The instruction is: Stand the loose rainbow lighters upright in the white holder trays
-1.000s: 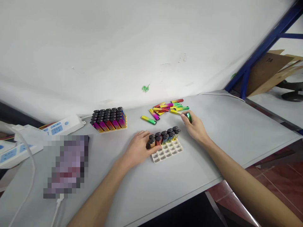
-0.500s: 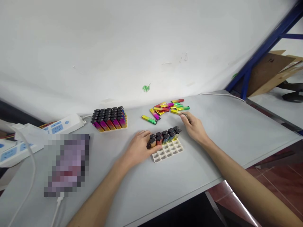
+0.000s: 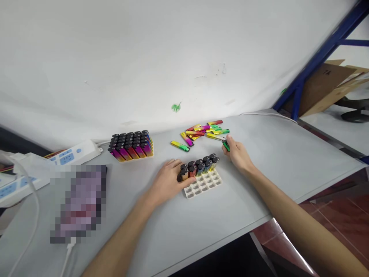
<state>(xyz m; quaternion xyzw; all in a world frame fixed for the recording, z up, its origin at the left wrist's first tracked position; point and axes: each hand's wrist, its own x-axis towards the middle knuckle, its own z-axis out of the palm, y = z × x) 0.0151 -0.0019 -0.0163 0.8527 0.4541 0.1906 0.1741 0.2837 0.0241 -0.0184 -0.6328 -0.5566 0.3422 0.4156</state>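
Observation:
My left hand (image 3: 170, 179) is wrapped round the left end of a white tray (image 3: 205, 187) and the lighters at that end. Two rows of black-topped lighters (image 3: 201, 169) stand upright in the tray's back part; its front holes hold nothing. My right hand (image 3: 236, 152), behind and to the right of the tray, grips a green lighter (image 3: 226, 145) between thumb and fingers. Just left of those fingers a loose pile of colourful lighters (image 3: 198, 132) lies on the grey table. One yellow-green lighter (image 3: 180, 146) lies apart, left of the pile.
A full block of upright lighters (image 3: 131, 147) stands at the back left. Power strips (image 3: 69, 154) and a blurred-out flat object (image 3: 80, 204) with a white cable (image 3: 67, 256) are at the left. A white wall (image 3: 178, 57) rises behind, and cardboard (image 3: 325, 84) is at the right.
My right hand has drawn slightly back from the pile, and a green lighter now shows in its grip. My left hand stays at the tray. The whole view has shifted slightly.

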